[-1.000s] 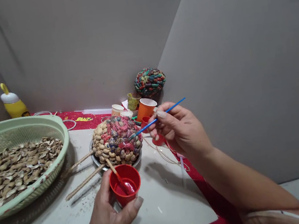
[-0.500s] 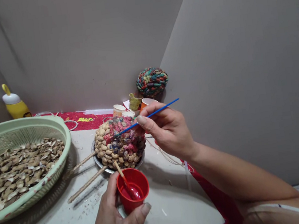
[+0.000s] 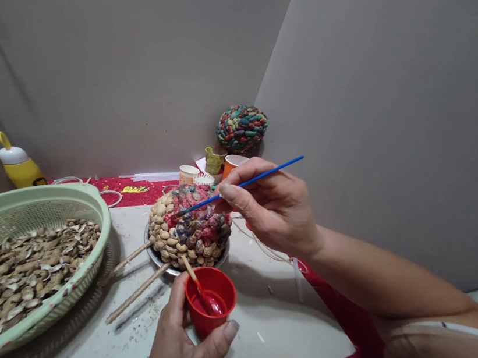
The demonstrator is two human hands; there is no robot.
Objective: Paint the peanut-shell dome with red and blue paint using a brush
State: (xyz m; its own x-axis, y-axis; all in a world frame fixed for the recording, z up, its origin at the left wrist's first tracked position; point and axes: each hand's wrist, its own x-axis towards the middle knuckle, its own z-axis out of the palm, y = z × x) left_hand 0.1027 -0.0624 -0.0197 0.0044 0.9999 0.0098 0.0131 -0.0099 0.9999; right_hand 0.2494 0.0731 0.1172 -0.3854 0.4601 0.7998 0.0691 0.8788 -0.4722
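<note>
In the head view, my right hand pinches a blue-handled paintbrush. Its bristle end meets the painted part of a rounded form covered in peanut shells, which rests in a metal bowl. Red, pink and dark blue paint covers the form's upper and right side; its left and lower shells are bare tan. Two twine-wrapped sticks jut out from it toward the lower left. My left hand is closed around a red cup of red paint, in which a wooden-handled stick or brush leans.
A green plastic basket of shells stands at the left. Behind it is a yellow bottle. Paper cups, a yellow-stained cup and a multicoloured shell-covered ball stand at the back near the grey walls.
My right hand and the paintbrush have shifted slightly right, and the brush lies flatter with its tip still at the painted shells. My left hand keeps its hold on the red cup.
</note>
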